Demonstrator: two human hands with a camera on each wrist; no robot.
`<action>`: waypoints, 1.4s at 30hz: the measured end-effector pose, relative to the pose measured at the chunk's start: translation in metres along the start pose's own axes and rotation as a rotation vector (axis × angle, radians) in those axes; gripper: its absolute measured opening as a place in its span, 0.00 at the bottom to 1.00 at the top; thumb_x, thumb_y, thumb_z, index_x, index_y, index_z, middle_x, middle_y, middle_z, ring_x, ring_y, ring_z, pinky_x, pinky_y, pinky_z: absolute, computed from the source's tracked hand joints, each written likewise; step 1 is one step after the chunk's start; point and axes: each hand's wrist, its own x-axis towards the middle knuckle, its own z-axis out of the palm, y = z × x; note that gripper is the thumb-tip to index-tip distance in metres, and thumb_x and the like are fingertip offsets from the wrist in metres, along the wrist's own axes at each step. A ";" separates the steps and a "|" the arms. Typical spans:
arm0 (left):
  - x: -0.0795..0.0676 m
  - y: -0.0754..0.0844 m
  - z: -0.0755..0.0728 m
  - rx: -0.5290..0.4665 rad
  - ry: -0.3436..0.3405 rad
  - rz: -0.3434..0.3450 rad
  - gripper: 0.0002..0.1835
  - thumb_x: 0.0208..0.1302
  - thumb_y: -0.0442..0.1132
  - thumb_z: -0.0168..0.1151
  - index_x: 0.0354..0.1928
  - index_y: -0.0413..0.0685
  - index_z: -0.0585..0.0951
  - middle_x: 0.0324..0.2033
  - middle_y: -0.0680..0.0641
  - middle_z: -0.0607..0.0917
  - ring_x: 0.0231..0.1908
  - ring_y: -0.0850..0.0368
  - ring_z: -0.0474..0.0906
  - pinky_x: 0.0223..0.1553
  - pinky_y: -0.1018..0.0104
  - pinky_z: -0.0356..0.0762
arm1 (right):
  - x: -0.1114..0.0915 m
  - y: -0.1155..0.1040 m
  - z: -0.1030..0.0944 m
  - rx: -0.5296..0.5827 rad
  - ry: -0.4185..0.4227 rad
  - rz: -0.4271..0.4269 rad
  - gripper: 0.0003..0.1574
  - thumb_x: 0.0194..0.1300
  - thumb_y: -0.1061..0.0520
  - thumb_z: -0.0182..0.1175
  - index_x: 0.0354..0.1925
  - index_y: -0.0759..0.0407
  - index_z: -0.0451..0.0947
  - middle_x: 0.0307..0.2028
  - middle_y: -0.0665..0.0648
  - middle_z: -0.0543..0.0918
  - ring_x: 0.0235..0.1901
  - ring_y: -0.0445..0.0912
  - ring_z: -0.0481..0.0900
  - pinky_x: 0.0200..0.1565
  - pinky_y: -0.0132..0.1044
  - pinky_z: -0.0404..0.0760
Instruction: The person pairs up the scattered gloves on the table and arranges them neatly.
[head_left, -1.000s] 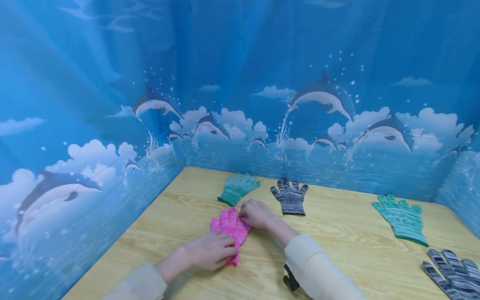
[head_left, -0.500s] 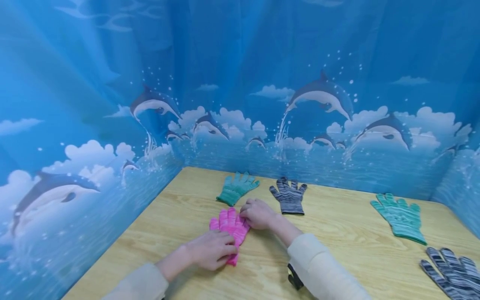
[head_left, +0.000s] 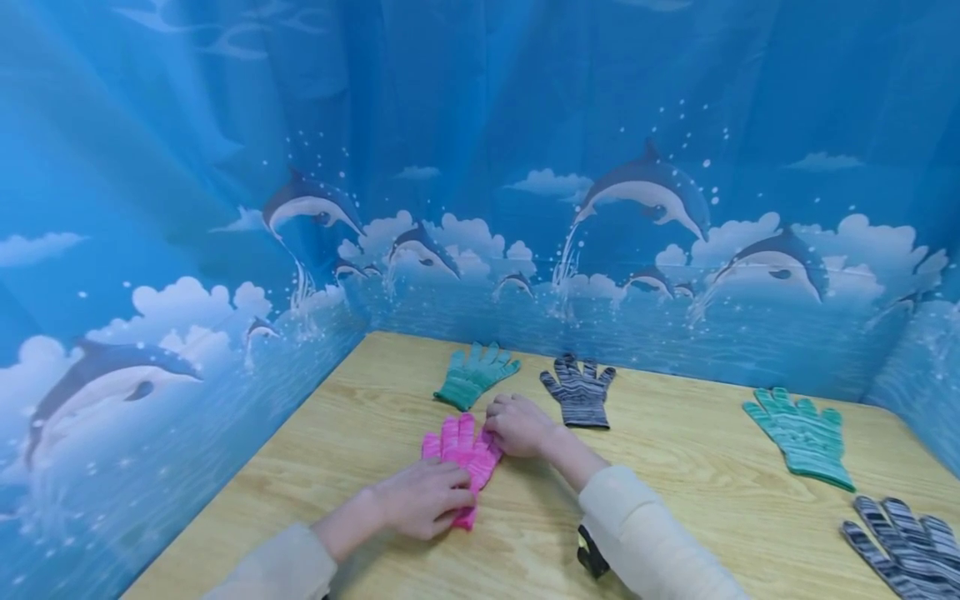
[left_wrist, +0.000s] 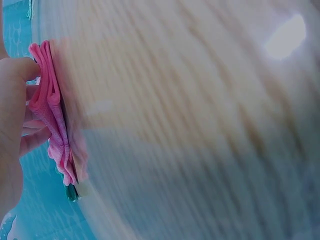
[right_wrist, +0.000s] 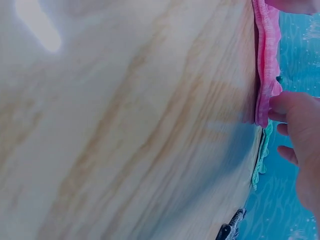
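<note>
A pink knit glove lies on the wooden table between both hands, its fingers toward the back wall. Across its cuff end rests my left hand, thumb and fingertips touching the fabric. In the left wrist view the cuff shows raised folds beside the thumb. My right hand pinches the pink glove's right edge near its thumb; the right wrist view shows my thumb and forefinger at that edge. Part of the cuff is hidden under the left hand.
Behind lie a green glove and a grey-striped glove. Another green glove lies at right, with a second grey-striped glove cut by the frame. A dolphin-print curtain borders the table.
My right hand has shifted very slightly to the right along the pink glove's edge. The left hand and the other gloves stay in place.
</note>
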 end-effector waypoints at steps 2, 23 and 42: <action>0.000 0.000 0.000 -0.006 0.001 0.001 0.09 0.58 0.46 0.60 0.41 0.59 0.79 0.32 0.59 0.72 0.31 0.66 0.67 0.31 0.77 0.62 | 0.000 0.000 -0.001 0.018 0.015 0.000 0.09 0.62 0.52 0.58 0.38 0.50 0.83 0.36 0.49 0.80 0.41 0.45 0.74 0.42 0.40 0.73; 0.012 -0.059 0.006 -0.125 -0.026 -0.695 0.08 0.58 0.40 0.62 0.35 0.42 0.83 0.32 0.45 0.84 0.38 0.47 0.79 0.45 0.51 0.71 | 0.002 -0.014 0.001 0.087 -0.094 -0.001 0.19 0.63 0.51 0.53 0.52 0.48 0.78 0.53 0.46 0.78 0.53 0.45 0.70 0.53 0.43 0.68; 0.034 -0.064 0.028 -0.081 -0.006 -0.658 0.02 0.56 0.34 0.61 0.32 0.43 0.80 0.25 0.47 0.79 0.29 0.50 0.77 0.36 0.57 0.74 | 0.005 -0.015 0.000 0.059 -0.078 -0.058 0.20 0.62 0.47 0.55 0.51 0.49 0.79 0.51 0.46 0.79 0.49 0.44 0.72 0.47 0.38 0.71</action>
